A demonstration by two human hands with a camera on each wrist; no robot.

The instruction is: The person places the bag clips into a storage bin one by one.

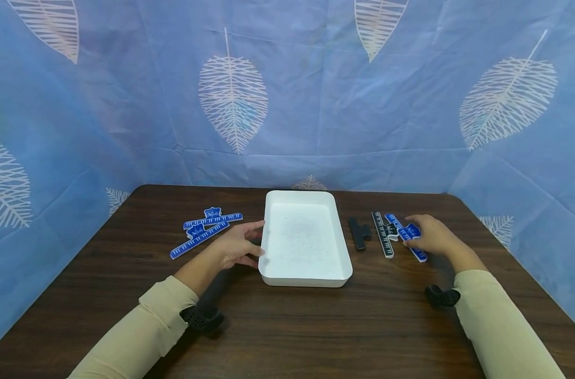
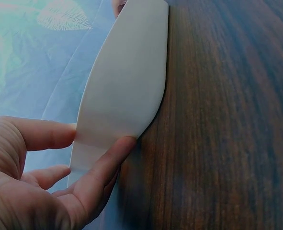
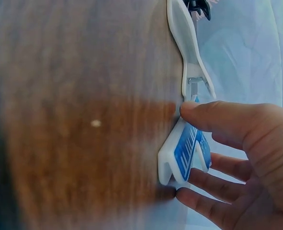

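Note:
In the head view, a white rectangular tray (image 1: 306,281) stands in the middle of the dark wooden table. My left hand (image 1: 240,245) touches its left side with spread fingertips; the left wrist view shows them against the tray's outer wall (image 2: 122,72). On the right, my right hand (image 1: 429,234) is over a blue clip (image 1: 416,251) printed with piano keys. Its thumb and fingers are spread around that clip, as the right wrist view (image 3: 182,148) shows. Beside it lie a black piano-key clip (image 1: 382,234) and a plain black clip (image 1: 358,234).
Left of the tray, two blue piano-key clips (image 1: 197,241) (image 1: 221,217) lie close together, one nearer the front. A blue cloth with white leaf prints (image 1: 287,105) hangs behind the table (image 1: 325,337). Both wrists wear black bands.

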